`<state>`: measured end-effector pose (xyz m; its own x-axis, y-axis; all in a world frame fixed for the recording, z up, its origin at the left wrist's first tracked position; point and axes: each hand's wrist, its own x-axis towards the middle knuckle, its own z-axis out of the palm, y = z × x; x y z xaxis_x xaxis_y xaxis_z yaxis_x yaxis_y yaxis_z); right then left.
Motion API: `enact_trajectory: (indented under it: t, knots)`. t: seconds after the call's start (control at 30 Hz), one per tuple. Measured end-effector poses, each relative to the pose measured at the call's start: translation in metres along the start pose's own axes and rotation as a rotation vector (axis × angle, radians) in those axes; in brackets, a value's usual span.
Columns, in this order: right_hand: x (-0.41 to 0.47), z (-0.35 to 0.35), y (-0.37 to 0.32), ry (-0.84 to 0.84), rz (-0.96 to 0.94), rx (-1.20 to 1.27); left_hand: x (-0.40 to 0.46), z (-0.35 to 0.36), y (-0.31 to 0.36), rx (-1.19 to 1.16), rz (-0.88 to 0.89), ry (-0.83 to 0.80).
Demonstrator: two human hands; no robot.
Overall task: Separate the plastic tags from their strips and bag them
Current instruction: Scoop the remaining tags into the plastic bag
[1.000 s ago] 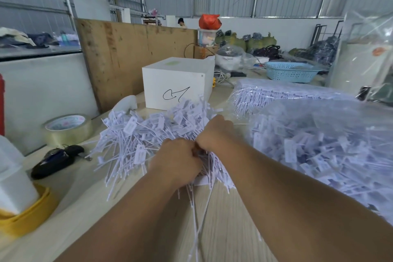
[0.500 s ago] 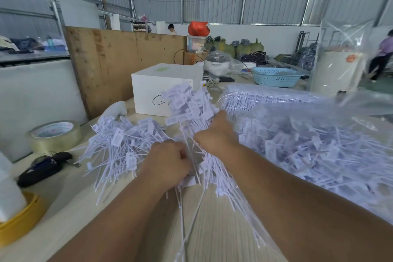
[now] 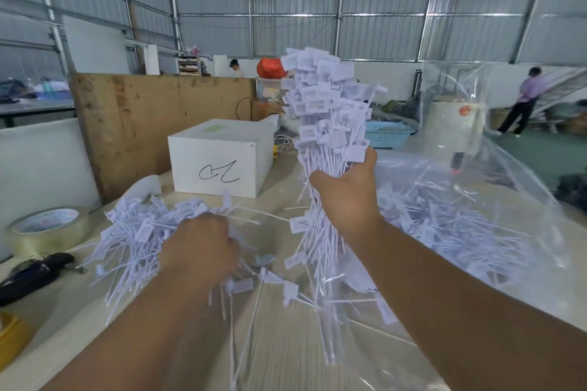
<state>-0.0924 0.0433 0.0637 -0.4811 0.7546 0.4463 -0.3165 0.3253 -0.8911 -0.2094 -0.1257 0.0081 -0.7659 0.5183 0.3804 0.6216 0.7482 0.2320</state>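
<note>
Over the table (image 3: 286, 359) my right hand (image 3: 346, 197) is raised with its fingers clamped round the stems of a thick bunch (image 3: 327, 111) of tags, label ends fanned up above the fist and loose tails hanging below it. I judge it is held high so the tails clear the heap and the bunch can swing right, where the clear bag (image 3: 495, 200) lies open on its side, already holding a good mass of tags. My left hand (image 3: 203, 251) sits low, fist wrapped on the other bunch (image 3: 136, 235) still resting on the table, which I take as pinning it down so the two lots part cleanly without dragging one another. A few stray tags and thin strips (image 3: 251, 301) lie between my forearms. Behind the heap stands a white box (image 3: 222, 159); a tape roll (image 3: 47, 225) sits at far left, well apart from the work. Next I'd carry the raised bunch into the bag mouth, watching the dangling tails for snags on its edge
</note>
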Motion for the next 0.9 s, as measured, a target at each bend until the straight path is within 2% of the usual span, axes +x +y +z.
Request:
enact_trajectory:
  t: [0.13,0.33,0.4,0.43,0.5,0.57,0.63,0.7,0.77,0.83,0.9]
  knots:
    - [-0.008,-0.015,-0.01,0.009,-0.04,0.052,-0.002,-0.012,0.016,0.28,-0.036,-0.093]
    - [-0.022,-0.037,-0.012,-0.029,-0.056,0.113,-0.009,-0.018,0.032,0.444,-0.047,-0.242]
    - [-0.025,-0.043,-0.015,-0.026,-0.081,0.123,-0.012,-0.025,0.037,0.441,-0.033,-0.188]
    - [-0.026,-0.045,-0.016,-0.012,-0.102,0.126,-0.012,-0.029,0.04,0.308,-0.042,-0.102]
    - [-0.028,-0.048,-0.02,0.01,-0.137,0.137,-0.014,-0.033,0.051,-0.221,-0.045,-0.006]
    - [-0.031,-0.048,-0.023,0.008,-0.183,0.147,-0.019,-0.037,0.076,-0.899,-0.047,-0.103]
    - [-0.036,-0.047,-0.028,-0.002,-0.238,0.137,-0.027,-0.039,0.105,-1.236,-0.048,-0.266]
    - [-0.042,-0.044,-0.034,-0.025,-0.3,0.158,-0.034,-0.041,0.128,-1.399,0.033,-0.324]
    - [-0.049,-0.043,-0.032,-0.078,-0.341,0.161,-0.039,-0.045,0.137,-1.459,0.172,-0.258]
    - [-0.057,-0.043,-0.022,-0.127,-0.329,0.126,-0.041,-0.052,0.14,-1.404,0.293,-0.216]
    - [-0.065,-0.042,-0.011,-0.155,-0.291,0.109,-0.042,-0.056,0.142,-1.32,0.31,-0.24]
